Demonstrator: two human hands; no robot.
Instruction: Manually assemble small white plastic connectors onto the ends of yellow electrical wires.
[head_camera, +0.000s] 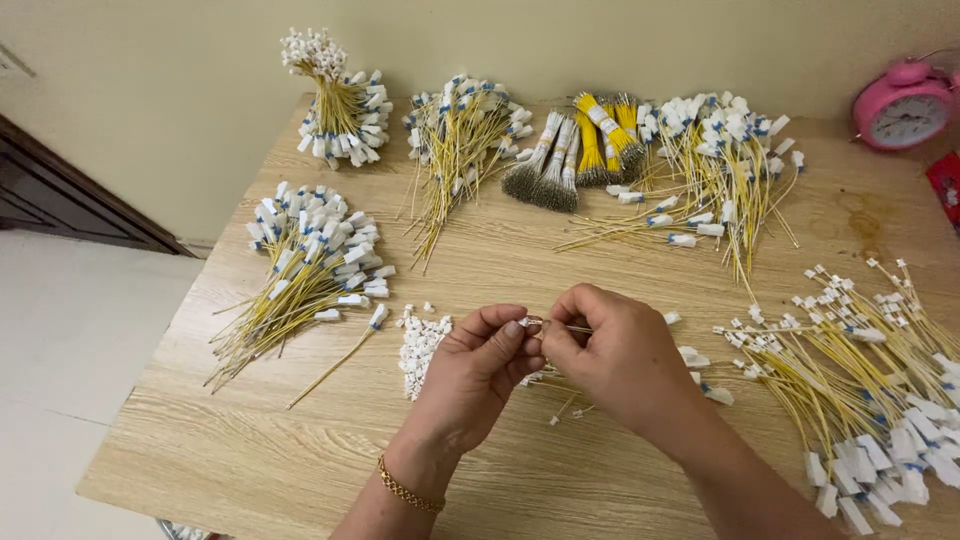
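Above the wooden table, a thin wire lengthwise left-right, pinched between left hand and right hand.

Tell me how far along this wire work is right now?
Looks well along, by my reading. Done: fanned piles of yellow wires with white tags, such as the left pile and the back right pile. In hand: left hand and right hand pinch one thin wire together. Left: a small heap of loose white connectors and taped bundles, seemingly untouched.
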